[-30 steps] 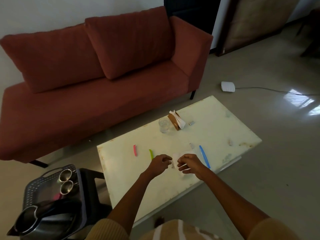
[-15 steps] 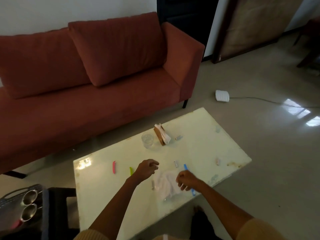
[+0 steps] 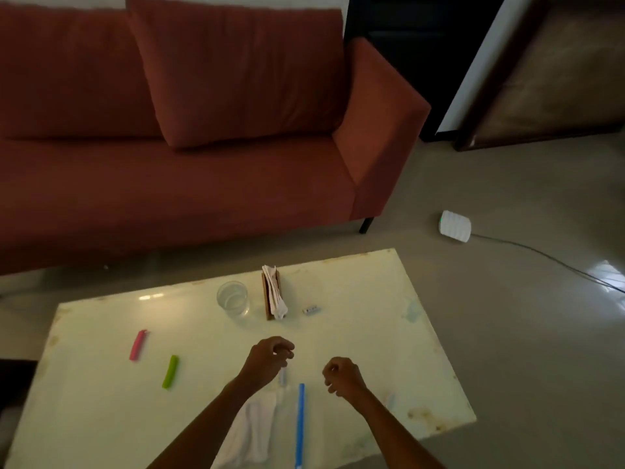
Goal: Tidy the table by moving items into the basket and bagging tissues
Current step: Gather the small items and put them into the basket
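My left hand hovers over the middle of the white table, fingers loosely curled, holding nothing. My right hand hovers to its right, also loosely curled and empty. A clear bag with white tissue inside lies flat on the table under my left forearm. A blue clip stick lies between my arms. A wooden tissue holder with white tissues stands beyond my hands. The basket is out of view.
A drinking glass stands left of the holder, and a small white item lies to its right. Pink and green clip sticks lie at the left. A red sofa stands behind. A white device with a cable is on the floor.
Both hands have let go of the bag, which now lies flat on the table, and have moved forward. The view has shifted right, so the basket and the kettle have left the frame.
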The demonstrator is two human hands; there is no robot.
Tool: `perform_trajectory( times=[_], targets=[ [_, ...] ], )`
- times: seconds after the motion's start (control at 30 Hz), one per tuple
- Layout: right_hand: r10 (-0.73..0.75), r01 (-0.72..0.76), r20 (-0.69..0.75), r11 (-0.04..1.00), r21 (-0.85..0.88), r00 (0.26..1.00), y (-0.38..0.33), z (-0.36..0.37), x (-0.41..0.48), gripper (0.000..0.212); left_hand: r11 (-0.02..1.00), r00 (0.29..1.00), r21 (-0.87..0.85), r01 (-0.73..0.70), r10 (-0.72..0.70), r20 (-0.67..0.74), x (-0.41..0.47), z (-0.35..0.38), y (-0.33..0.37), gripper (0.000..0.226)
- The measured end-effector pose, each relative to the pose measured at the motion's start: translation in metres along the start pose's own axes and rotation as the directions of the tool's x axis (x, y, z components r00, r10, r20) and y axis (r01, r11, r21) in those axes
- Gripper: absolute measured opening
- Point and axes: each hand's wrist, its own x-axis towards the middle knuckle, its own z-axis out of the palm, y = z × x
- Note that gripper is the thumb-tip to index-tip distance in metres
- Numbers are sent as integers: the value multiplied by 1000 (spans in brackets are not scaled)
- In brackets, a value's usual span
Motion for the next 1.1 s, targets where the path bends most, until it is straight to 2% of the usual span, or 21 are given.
perform_trajectory(
  times=[0.13,0.23,0.4,0.47,0.57,0.67,0.73,0.8,0.97,1.03,1.1],
  targets=[
    [26,-28,-91,999,-27,996,44,4,53,25,997,996,-30,69,-70,-49,31,29,-27,24],
    [57,-64,-216,998,-23,975,79,2,77,20,992,991,-27,119,-121,-54,44,45,-49,27],
    [245,-184,-433,967,178,868,137,-19,93,17,980,981,-21,196,-196,-10,51,62,-80,27],
    [319,-230,-467,944,237,825,149,-27,86,15,976,976,-14,215,-215,9,49,68,-87,27],
    [343,-302,-388,939,164,855,169,-27,82,8,974,974,-19,225,-225,33,45,76,-92,34],
    [371,-370,-337,926,69,865,173,-11,77,37,973,972,-8,230,-230,54,41,79,-91,35],
    [316,-346,-361,938,-20,877,168,-1,71,43,973,971,-27,231,-229,62,41,79,-89,35],
    [239,-272,-362,961,-43,901,165,7,71,39,962,964,-76,263,-259,65,40,79,-85,30],
    [157,-83,-269,960,268,950,125,22,73,32,880,926,-288,378,-359,119,34,73,-78,21],
    [52,19,-172,922,388,984,89,29,66,31,814,908,-403,418,-385,164,32,69,-73,13],
    [-58,70,-40,889,453,998,57,34,60,31,754,890,-474,455,-403,213,31,67,-65,19]
  ],
)
